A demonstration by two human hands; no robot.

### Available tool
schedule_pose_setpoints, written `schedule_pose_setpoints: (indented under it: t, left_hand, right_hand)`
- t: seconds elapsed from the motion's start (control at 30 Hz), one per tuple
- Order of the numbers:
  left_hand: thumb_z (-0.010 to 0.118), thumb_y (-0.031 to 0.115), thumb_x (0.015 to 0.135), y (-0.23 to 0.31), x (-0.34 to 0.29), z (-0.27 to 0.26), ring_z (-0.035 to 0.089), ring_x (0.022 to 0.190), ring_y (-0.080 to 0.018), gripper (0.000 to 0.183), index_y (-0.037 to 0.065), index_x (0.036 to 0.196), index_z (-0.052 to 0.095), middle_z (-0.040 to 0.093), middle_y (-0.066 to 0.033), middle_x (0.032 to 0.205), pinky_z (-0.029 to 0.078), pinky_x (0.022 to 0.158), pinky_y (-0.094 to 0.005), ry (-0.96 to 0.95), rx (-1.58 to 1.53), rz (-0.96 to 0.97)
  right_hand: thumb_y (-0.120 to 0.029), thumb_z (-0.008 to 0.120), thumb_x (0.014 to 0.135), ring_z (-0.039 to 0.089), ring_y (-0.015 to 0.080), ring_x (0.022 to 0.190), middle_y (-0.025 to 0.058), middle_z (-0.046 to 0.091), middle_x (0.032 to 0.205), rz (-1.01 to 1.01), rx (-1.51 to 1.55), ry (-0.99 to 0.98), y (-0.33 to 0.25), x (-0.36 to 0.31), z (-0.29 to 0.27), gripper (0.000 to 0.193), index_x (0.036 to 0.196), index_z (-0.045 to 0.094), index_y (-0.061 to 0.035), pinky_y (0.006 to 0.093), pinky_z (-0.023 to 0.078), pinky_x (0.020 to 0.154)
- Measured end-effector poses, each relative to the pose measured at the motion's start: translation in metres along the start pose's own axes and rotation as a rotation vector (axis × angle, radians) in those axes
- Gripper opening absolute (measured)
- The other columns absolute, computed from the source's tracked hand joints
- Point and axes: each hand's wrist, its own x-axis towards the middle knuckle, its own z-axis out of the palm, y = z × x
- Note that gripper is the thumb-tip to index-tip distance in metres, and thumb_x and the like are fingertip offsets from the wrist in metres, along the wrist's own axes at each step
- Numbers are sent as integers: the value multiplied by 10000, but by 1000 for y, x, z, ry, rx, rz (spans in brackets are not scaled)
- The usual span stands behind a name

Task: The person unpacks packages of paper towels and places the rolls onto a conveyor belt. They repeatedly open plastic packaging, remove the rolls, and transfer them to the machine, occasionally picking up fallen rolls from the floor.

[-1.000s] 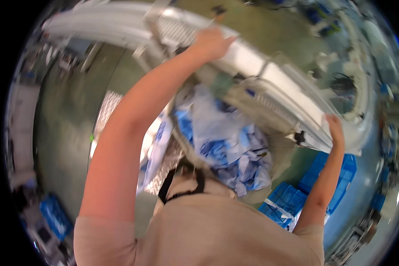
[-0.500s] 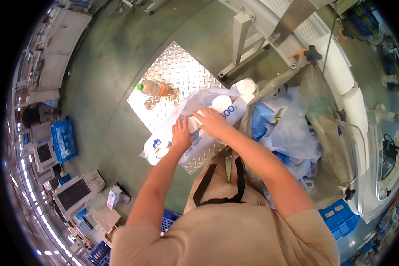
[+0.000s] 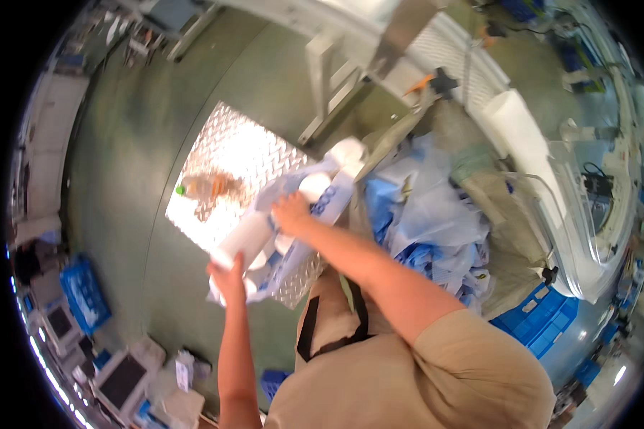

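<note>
A clear plastic bag [image 3: 330, 203] with blue print lies opened along its length on the metal plate, with several white rolls inside. One white roll [image 3: 245, 239] lies slanted at the bag's opening, rising above its edge. My left hand [image 3: 229, 277] is closed around the lower end of that roll, thumb up along its side. Beside the roll's upper end, my right hand [image 3: 291, 213] has its fingers curled in at the bag's film; motion blurs them somewhat. Another white roll [image 3: 315, 187] shows beyond my right hand.
A bottle [image 3: 206, 187] with a green cap lies on the diamond-pattern metal plate [image 3: 225, 132]. At the right hangs a large beige sack [image 3: 511, 236] stuffed with crumpled plastic film [image 3: 436, 207]. A white machine frame [image 3: 329, 79] stands beyond; blue crates [image 3: 540, 322] are at the sides.
My hands have moved apart, the left one down to the lower end of a roll now standing out of the bag. The bag's opening is wider. The whole view has shifted.
</note>
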Motion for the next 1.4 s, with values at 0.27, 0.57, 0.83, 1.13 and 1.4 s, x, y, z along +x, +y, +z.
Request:
schedule_pose_setpoints:
  t: [0.27,0.57,0.83,1.13,1.4]
  left_hand:
    - [654,345,808,67,-36,-72,527,1001,-207,516,33,1155,434,512,-105,1136,472,785,-366,21,-504,-174]
    - [542,252,890,258,-78,-45,448,1178,-260,554,6,1337,327,448,-148,1272,348,990,-398,-526,-810,251]
    - [555,469,856,460,-143,178,505,1039,-195,573,21,1205,476,534,-83,1132,424,866,-353,-1029,-322,516]
    - [556,408,844,554,-108,234,502,972,-225,398,110,1108,534,544,-86,1067,431,747,-396,-908,220,523]
    - [491,371,848,533,-97,256,577,978,-328,481,19,1171,544,539,-171,1195,483,753,-438,-820,338,660]
  right_hand:
    - [-306,705,649,501,360,1037,142,532,1090,128,118,16,-25,-14,-24,555,1145,537,-121,449,435,817]
    - [-138,703,681,585,208,946,87,580,1068,61,1037,558,92,-325,-243,512,1163,543,-72,330,479,819]
    - [-420,533,794,606,239,981,130,567,1125,716,1485,1323,245,-622,-243,527,1180,505,-62,364,536,746]
    - [-542,556,726,588,225,951,47,560,1110,1055,1566,1043,326,-647,-213,588,1160,521,-146,427,515,734]
    - [-500,527,744,576,222,948,47,562,1115,1053,1581,815,362,-636,-207,526,1128,540,-141,426,485,751]
